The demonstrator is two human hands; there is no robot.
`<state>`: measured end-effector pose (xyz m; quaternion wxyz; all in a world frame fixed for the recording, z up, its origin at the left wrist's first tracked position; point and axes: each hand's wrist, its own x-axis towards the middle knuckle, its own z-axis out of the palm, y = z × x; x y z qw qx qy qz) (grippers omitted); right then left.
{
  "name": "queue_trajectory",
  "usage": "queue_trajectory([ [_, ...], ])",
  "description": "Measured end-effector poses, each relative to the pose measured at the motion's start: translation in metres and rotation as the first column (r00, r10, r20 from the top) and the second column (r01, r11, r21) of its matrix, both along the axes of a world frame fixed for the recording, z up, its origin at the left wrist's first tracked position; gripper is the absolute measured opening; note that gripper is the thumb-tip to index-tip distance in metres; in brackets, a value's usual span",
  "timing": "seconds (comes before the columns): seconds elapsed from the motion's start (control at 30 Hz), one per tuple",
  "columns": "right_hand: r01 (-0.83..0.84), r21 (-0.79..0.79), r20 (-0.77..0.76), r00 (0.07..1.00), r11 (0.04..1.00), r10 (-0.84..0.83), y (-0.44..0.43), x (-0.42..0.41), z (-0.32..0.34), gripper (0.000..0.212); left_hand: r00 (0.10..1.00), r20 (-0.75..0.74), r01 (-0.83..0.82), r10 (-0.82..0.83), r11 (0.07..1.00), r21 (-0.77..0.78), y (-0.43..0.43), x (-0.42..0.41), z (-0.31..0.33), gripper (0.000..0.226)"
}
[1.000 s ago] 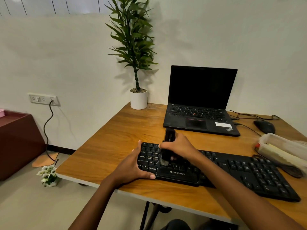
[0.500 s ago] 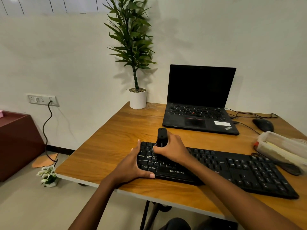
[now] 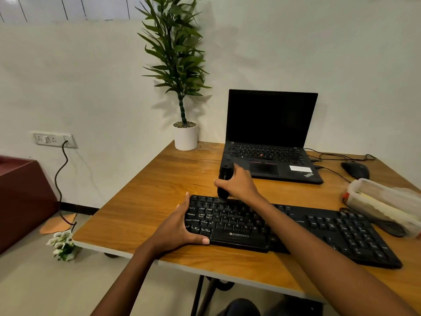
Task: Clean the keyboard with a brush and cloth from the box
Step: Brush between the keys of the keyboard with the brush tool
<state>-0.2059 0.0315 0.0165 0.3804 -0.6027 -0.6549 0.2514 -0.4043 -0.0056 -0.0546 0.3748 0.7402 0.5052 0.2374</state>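
Note:
A black keyboard (image 3: 319, 229) lies along the front of the wooden desk (image 3: 159, 190). My left hand (image 3: 180, 226) grips its left end, thumb on the front edge. My right hand (image 3: 239, 185) is closed around a black brush (image 3: 224, 176), held almost upright with its lower end at the keyboard's top row near the left. The bristles are hidden behind the hand and keys. A clear plastic box (image 3: 385, 204) with pale contents sits at the right edge of the desk. I cannot make out a cloth.
An open black laptop (image 3: 271, 137) stands behind the keyboard, with a mouse (image 3: 355, 169) and cables to its right. A potted plant (image 3: 182, 87) sits at the desk's back left corner. A wall socket (image 3: 53, 139), a cable and a maroon cabinet (image 3: 20, 197) are at left.
My right hand has carried the brush from the lower key rows up to the keyboard's back edge. The left hand has kept its hold on the keyboard's left end.

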Motion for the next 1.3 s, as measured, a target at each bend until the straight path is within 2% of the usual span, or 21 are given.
queue_trajectory([
  [0.13,-0.025,-0.002,-0.004,1.0,1.0,0.025,-0.01,-0.006,-0.014,0.032,1.0,-0.002,0.002,-0.002,1.0,0.001,0.0,0.001,-0.001,0.152],
  [0.27,-0.075,0.055,0.072,0.995,0.996,0.071,-0.043,-0.022,-0.024,0.029,1.0,0.004,0.003,-0.003,1.0,0.002,0.001,0.0,-0.001,0.151],
  [0.37,-0.144,-0.007,0.047,0.988,0.989,0.145,-0.05,-0.024,-0.019,0.025,1.0,0.009,0.009,-0.009,1.0,-0.002,-0.001,0.0,0.001,0.151],
  [0.43,-0.085,-0.048,-0.037,0.996,0.995,0.083,-0.042,-0.018,-0.008,0.022,1.0,0.011,0.006,-0.006,1.0,-0.005,-0.002,0.0,0.002,0.151],
  [0.53,0.054,0.018,-0.054,0.997,0.998,-0.053,-0.035,-0.012,-0.006,0.025,1.0,0.01,-0.006,0.006,1.0,-0.002,-0.002,0.0,0.002,0.152],
  [0.67,0.007,0.048,-0.007,1.0,0.999,-0.006,-0.059,-0.027,-0.028,0.027,1.0,0.011,0.0,0.0,1.0,-0.013,0.0,0.0,0.001,0.151],
  [0.73,-0.001,-0.024,-0.064,0.998,1.0,-0.001,-0.055,-0.025,-0.022,0.024,1.0,0.031,0.001,-0.001,1.0,-0.007,-0.002,0.001,0.001,0.151],
  [0.8,0.06,-0.042,-0.122,0.99,0.997,-0.065,-0.046,-0.018,-0.012,0.023,0.998,0.055,-0.005,0.005,1.0,-0.01,-0.003,0.003,0.002,0.148],
  [0.87,0.127,0.032,-0.099,0.987,0.991,-0.124,-0.044,-0.017,-0.013,0.024,0.998,0.061,-0.005,0.006,1.0,-0.013,-0.003,0.003,0.002,0.149],
  [0.93,0.117,0.073,-0.059,0.992,0.99,-0.113,-0.055,-0.026,-0.021,0.026,0.998,0.067,-0.003,0.003,1.0,-0.015,-0.002,0.002,0.002,0.151],
  [1.07,0.01,-0.026,-0.075,0.997,1.0,-0.012,-0.065,-0.032,-0.02,0.022,0.998,0.059,0.003,-0.003,1.0,-0.003,-0.002,0.002,0.002,0.141],
  [1.2,0.15,0.086,-0.04,0.988,0.985,-0.147,-0.047,-0.02,-0.01,0.027,0.998,0.058,0.005,-0.004,1.0,-0.007,-0.001,0.002,0.002,0.148],
  [1.3,0.117,0.074,-0.011,0.993,0.99,-0.116,-0.061,-0.029,-0.019,0.03,0.998,0.064,0.001,-0.001,1.0,-0.011,-0.001,0.001,0.001,0.15],
])
